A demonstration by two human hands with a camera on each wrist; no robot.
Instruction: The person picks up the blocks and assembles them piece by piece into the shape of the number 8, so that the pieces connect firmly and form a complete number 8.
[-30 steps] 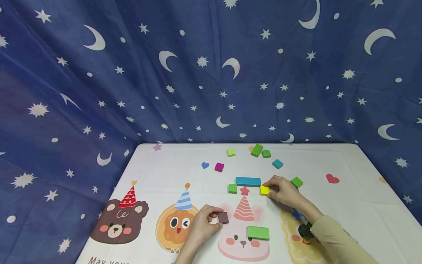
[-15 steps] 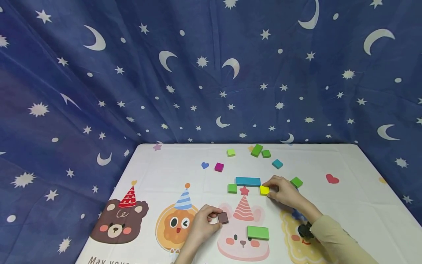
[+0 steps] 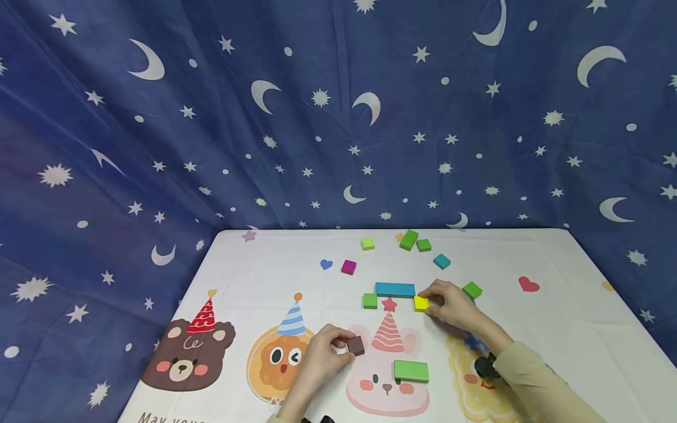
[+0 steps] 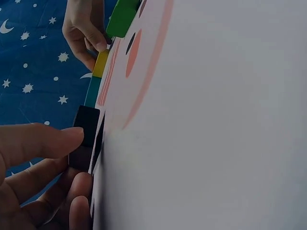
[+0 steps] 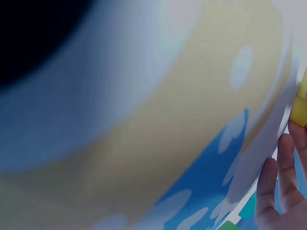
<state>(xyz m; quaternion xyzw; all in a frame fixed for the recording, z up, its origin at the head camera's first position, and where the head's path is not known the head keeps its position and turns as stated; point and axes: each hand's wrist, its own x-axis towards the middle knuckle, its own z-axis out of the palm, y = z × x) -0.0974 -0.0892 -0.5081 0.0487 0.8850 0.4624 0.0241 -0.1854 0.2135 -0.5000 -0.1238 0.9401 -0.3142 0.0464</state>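
While right hand (image 3: 451,302) still pinches yellow block (image 3: 420,304), left hand (image 3: 321,356) holding brown block (image 3: 356,345), black piece (image 3: 327,419) now clearer below that hand

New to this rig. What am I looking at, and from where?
No robot: just a person's bare left hand and right hand. The head camera looks forward and down at a printed white cloth, a starry blue curtain behind. The left-wrist camera shows the left hand close up, the right beyond; the right-wrist camera shows mostly cloth, with fingers at its edge. The left hand pinches a dark brown block; the right holds a yellow block by a long blue block. Nearby lie a magenta block, a teal block and several green blocks.
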